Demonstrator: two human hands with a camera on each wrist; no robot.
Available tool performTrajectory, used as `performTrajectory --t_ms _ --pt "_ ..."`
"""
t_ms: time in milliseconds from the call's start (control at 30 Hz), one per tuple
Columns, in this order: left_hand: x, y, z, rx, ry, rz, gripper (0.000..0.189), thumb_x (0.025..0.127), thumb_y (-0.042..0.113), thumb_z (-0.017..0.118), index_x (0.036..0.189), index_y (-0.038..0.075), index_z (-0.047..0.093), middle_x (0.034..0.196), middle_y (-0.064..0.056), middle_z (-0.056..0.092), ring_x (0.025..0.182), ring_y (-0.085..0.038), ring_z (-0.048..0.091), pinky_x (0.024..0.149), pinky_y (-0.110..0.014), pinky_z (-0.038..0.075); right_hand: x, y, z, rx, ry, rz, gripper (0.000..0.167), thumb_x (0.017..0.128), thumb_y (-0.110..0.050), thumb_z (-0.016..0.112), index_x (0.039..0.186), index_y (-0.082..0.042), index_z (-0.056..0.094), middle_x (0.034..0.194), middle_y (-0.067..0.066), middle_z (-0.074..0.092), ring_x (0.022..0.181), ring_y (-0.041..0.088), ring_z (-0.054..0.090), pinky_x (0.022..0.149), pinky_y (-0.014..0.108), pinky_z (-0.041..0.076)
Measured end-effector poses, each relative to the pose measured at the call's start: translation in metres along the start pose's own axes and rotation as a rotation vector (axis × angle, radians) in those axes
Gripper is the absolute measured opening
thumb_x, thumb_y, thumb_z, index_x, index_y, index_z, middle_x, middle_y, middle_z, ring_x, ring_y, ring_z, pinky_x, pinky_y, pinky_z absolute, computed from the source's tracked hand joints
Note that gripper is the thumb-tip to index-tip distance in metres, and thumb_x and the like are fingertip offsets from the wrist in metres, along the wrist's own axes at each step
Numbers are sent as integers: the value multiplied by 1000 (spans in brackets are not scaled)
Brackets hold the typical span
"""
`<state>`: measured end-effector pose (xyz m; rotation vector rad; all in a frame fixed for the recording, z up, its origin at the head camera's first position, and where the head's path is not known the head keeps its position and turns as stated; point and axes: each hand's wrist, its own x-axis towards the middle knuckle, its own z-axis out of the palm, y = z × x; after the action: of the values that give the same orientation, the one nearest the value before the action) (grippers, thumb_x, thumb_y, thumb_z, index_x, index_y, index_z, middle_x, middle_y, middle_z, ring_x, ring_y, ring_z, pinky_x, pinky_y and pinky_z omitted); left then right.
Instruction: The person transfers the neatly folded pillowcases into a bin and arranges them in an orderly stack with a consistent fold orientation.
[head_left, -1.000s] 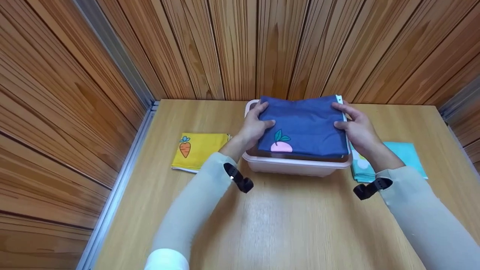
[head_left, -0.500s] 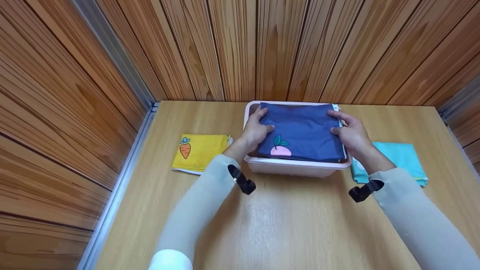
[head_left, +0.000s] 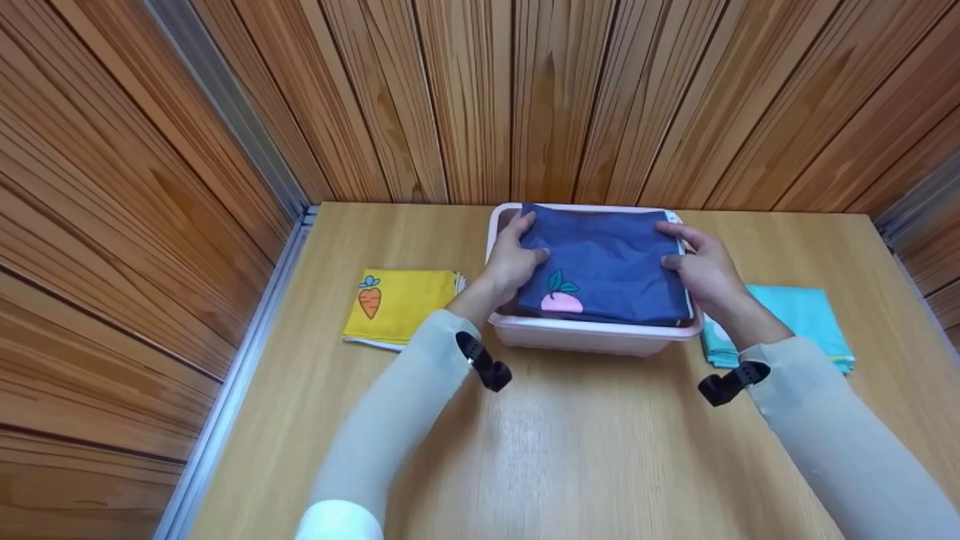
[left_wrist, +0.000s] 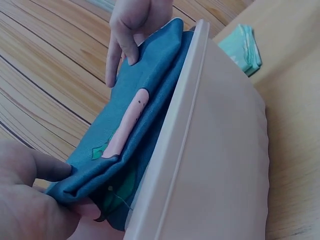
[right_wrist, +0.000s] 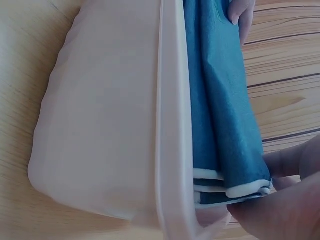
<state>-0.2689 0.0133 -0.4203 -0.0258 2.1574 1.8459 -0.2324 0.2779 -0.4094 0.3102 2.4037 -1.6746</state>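
Wooden tabletop point(head_left: 570, 450), plank walls point(head_left: 480, 97)! One pink bin point(head_left: 585, 342), one yellow cloth point(head_left: 412, 300), one turquoise cloth point(head_left: 802, 319); left hand point(head_left: 508, 262), right hand point(head_left: 705, 266) both pinch one navy cloth point(head_left: 607, 262).

A back wall of brown wooden boards with dark, streaky grain point(head_left: 551, 105) rises behind a smooth, light-wood worktop point(head_left: 570, 465); a matching left wall of slanting boards point(head_left: 112, 187) stands beside it. A grey metal corner post point(head_left: 225, 103) joins the two, and a silvery metal rail point(head_left: 238, 375) follows the worktop's left edge. Pale light glares off the worktop's middle (a soft, whitish patch).
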Motion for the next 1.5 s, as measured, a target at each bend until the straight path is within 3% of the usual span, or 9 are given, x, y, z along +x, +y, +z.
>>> performTrajectory --t_ms 133,267,533,833,1033,1233,1400,1500 --pt "-3 4 2 66 -13 32 66 100 4 60 160 14 35 172 -6 3 157 -28 6 124 -46 19 -3 -4 4 -31 47 -18 58 99 -1 45 157 -4 38 165 22 24 150 36 24 121 52 23" --pt "-5 8 3 85 -45 68 66 99 7 62 159 13 35 171 -11 1 157 -30 4 125 -47 14 -5 -5 7 -73 85 -45 56 98 -3 46 154 -2 41 158 26 33 141 37 32 117 51 30" --pt "-3 4 3 104 -44 72 63 100 8 61 158 13 37 171 -10 5 157 -29 7 125 -49 12 -5 -5 8 -103 67 -43 55 101 -4 45 155 -4 40 158 27 32 142 40 30 118 54 30" --pt "-2 4 4 106 -41 104 63 97 6 62 156 5 39 170 -16 9 156 -30 10 125 -45 14 -5 -4 7 -111 55 -47 55 100 -5 46 154 -1 40 158 28 34 144 40 31 118 54 29" --pt "-3 7 4 127 -43 104 60 99 8 62 155 8 42 169 -15 13 156 -30 13 125 -47 14 -6 -8 8 -125 42 -48 56 100 -6 46 155 -2 39 160 26 32 148 41 28 120 54 27" --pt "-3 10 5 194 -41 112 59 100 12 63 155 11 43 170 -12 15 156 -30 12 124 -54 5 -8 -10 7 -148 36 -69 56 101 -7 47 156 -3 39 160 26 31 149 41 27 119 55 28" --pt "-3 11 9 306 -48 164 60 99 13 63 156 12 42 170 -9 14 156 -30 12 120 -64 -7 -9 -10 6 -199 49 -109 57 100 -7 48 156 -3 39 160 27 31 149 42 26 118 58 29" --pt "-4 11 12 376 -55 204 62 99 14 63 157 13 40 171 -7 13 156 -30 13 118 -68 -6 -10 -10 6 -248 54 -135 58 99 -7 49 156 -3 38 161 27 30 149 44 25 116 62 29"
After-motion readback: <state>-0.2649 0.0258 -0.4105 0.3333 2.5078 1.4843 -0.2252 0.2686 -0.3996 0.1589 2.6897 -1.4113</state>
